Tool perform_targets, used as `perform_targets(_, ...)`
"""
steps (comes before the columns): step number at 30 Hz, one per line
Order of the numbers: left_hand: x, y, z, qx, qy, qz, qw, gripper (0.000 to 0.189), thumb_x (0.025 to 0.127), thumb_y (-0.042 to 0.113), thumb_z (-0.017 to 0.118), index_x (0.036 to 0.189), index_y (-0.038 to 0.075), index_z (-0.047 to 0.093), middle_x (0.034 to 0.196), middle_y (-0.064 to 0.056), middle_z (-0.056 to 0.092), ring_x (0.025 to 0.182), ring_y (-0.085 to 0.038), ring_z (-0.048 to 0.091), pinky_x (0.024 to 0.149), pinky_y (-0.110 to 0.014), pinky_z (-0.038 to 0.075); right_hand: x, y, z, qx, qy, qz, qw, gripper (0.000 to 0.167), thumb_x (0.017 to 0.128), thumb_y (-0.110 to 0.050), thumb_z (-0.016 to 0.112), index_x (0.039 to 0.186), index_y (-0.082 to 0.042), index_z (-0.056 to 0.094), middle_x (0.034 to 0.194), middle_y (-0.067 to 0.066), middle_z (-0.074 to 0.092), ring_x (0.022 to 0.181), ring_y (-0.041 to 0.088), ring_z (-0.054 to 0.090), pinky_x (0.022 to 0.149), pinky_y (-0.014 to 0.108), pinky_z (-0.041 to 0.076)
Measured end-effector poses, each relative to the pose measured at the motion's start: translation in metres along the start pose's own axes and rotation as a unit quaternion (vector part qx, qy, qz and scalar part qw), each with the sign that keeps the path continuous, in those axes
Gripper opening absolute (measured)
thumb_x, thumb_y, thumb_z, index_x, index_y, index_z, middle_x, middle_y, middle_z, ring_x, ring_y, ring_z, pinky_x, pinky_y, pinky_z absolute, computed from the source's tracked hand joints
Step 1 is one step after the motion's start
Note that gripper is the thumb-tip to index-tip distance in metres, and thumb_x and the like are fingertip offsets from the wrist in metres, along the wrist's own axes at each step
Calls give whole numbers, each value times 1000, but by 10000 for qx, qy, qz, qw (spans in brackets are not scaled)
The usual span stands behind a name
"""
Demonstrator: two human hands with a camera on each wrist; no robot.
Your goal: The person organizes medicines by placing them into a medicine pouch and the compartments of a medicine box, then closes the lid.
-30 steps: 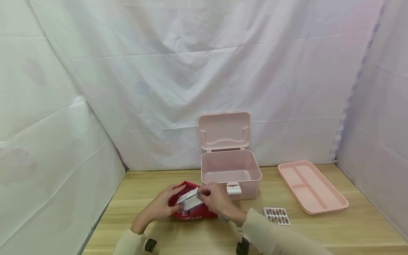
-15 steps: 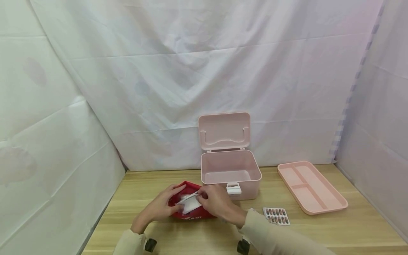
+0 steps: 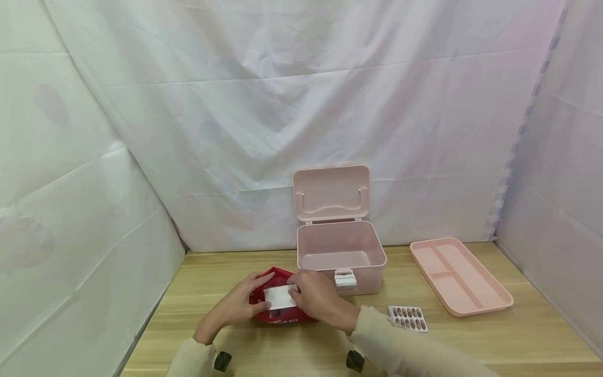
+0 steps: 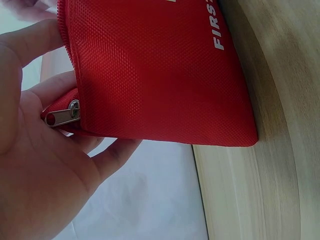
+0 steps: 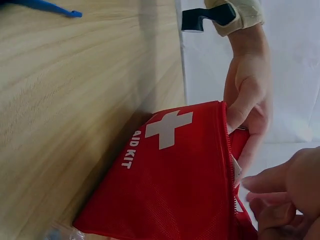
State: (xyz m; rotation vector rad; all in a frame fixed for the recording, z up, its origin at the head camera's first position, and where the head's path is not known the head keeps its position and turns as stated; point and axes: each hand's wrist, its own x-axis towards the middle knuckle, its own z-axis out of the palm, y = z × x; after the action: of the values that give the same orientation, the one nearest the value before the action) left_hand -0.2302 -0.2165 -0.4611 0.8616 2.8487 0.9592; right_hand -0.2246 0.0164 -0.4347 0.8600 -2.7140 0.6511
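A red first aid pouch (image 5: 175, 190) stands on the wooden table, its zipped mouth spread apart. My left hand (image 3: 237, 301) grips the pouch by its left end, thumb on the near edge and fingers round the far side. In the left wrist view the metal zipper pull (image 4: 65, 116) hangs by that palm. A flat white packet (image 3: 279, 297) lies across the pouch's mouth, its broad face up. At its right end my right hand (image 3: 317, 298) pinches it between thumb and fingers. The pouch's inside is mostly hidden by the packet and hands.
Behind the pouch stands a pink box (image 3: 369, 280) with its lid (image 3: 333, 193) raised. A pink divided tray (image 3: 464, 283) lies at the right. Nearer is a blister pack of capsules (image 3: 409, 319). The right wrist view shows a blue item (image 5: 47, 6) and clear plastic (image 5: 62, 232) on the table.
The white packet, tilted and nearly edge-on before, now shows its broad face flat across the pouch's mouth. My right hand has turned slightly with it; the left hand keeps its place.
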Motion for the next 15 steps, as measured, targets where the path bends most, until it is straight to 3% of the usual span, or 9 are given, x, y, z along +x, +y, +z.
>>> perform_targets(6,0,-2,0,-7,7,46,10000,64,88,18,73,147,10,49,136,-8,53,119,-25,54,99,-48,48,-1,-8,3,-895,-283,14,9956,12,81,-24,80,78,-15,73,74,-2,60,60,15,58,53,32,48)
perform_targets(15,0,-2,1,50,23,126,9999,63,89,19,72,146,9,49,135,-8,53,120,-26,54,101,-52,46,2,-19,9,-1370,-762,208,9874,19,80,-30,81,81,-13,71,78,1,62,61,17,59,52,34,49)
